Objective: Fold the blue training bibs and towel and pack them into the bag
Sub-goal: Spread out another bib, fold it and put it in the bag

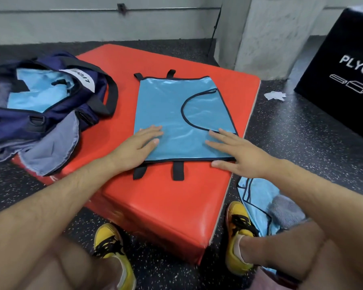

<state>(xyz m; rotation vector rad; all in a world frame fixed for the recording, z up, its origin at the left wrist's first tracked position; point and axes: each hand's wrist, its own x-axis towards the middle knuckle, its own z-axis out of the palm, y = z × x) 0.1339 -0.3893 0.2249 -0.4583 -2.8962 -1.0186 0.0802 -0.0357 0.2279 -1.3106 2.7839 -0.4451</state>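
A blue training bib (172, 105) with dark trim and black straps lies flat and folded on the red padded box (168, 206). My left hand (138, 145) presses flat on its near left corner. My right hand (237, 153) presses flat on its near right corner, fingers straight. The navy bag (57, 122) stands open at the left of the box with light blue fabric (38, 91) inside. A grey towel (50, 147) hangs over the bag's near side. Another blue bib (258, 201) lies crumpled on the floor at the right, with grey cloth (287, 210) on it.
My yellow shoes (111, 245) rest on the speckled black floor on both sides of the box's near corner. A black plyo box (344, 80) stands at the far right. A crumpled white scrap (275, 95) lies on the floor beside it. A grey wall runs behind.
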